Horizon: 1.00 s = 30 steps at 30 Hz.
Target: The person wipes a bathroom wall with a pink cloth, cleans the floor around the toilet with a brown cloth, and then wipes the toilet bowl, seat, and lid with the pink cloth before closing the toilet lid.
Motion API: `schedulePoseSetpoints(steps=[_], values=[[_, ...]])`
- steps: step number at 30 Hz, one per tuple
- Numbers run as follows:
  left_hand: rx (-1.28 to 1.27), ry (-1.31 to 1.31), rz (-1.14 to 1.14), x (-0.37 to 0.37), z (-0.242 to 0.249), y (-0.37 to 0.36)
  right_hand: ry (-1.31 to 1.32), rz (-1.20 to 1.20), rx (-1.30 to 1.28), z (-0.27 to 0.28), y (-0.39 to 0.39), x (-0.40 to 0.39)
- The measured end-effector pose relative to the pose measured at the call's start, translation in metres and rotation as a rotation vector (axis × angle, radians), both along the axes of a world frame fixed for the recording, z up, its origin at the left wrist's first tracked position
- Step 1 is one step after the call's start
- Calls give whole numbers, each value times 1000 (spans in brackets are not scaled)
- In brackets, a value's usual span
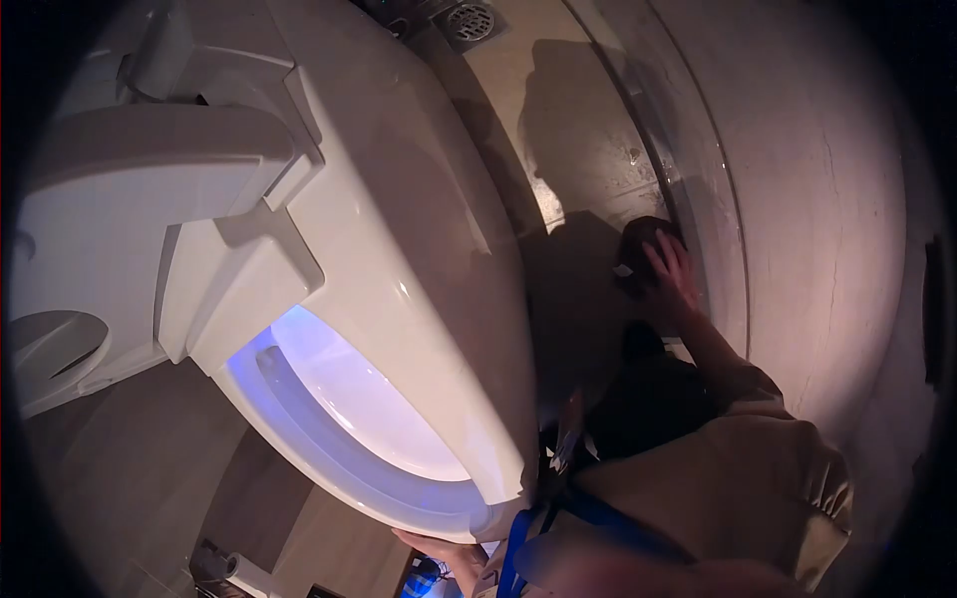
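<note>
My right hand (673, 267) reaches down to the floor by the wall's base, its fingers over a dark, bunched cloth (636, 261). What the cloth is made of is too dark to tell. Beside it stands a white toilet (419, 269) with its lid raised and a bluish light in the bowl (369, 409). My left hand (439, 546) is at the outer edge of the toilet rim (399, 513), fingers stretched out against it and partly hidden.
Tiled floor (573, 130) with wet-looking spots runs between the toilet and a pale curved wall (817, 179). A round floor drain (470, 22) lies at the top. A white roll (249, 575) and a blue item (424, 578) are at the lower left.
</note>
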<state>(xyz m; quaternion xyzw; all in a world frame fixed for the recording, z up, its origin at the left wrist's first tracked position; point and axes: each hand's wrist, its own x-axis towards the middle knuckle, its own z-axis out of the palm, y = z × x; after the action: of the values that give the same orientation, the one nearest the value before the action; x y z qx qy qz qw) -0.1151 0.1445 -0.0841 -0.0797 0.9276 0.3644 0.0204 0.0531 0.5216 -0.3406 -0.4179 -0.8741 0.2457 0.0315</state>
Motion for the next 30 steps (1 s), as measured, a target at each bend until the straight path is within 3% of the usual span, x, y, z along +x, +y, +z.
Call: schedulePoseSetpoints(steps=[3,8,9,11,14,16,17,19,20,22,23,25,26,28,30], values=[[130,-11,172,2,-7,9,157,-101,-182,-35,41,-26],[128,-129,186,6,1,15,499,-57,163,-19,172,-156],[4,-75,75,11,1,15,522,-51,267,-11,199,-188],[-129,-19,-29,18,-1,7,378,-65,278,1,242,-245],[-27,-35,158,23,-6,0,132,-3,286,-21,277,-302],[-332,135,-136,17,-14,5,-12,-7,228,-25,282,-303],[-341,138,-140,15,-16,-12,-163,26,149,-30,285,-308],[-180,-48,-64,21,-15,-44,-187,52,246,-106,306,-328],[-184,-50,-67,17,-12,-38,-212,47,369,-128,309,-326],[251,-96,114,10,-7,-12,-80,14,371,-100,287,-304],[257,-99,118,9,-6,-14,52,-17,372,-85,276,-291],[98,-122,100,11,-4,-17,39,5,589,-92,254,-267],[103,-128,102,13,-5,-16,48,12,550,-88,236,-253],[-230,-7,-62,17,-5,-13,78,71,449,-77,186,-222],[-90,-55,14,13,-4,-9,120,187,367,-74,133,-193]])
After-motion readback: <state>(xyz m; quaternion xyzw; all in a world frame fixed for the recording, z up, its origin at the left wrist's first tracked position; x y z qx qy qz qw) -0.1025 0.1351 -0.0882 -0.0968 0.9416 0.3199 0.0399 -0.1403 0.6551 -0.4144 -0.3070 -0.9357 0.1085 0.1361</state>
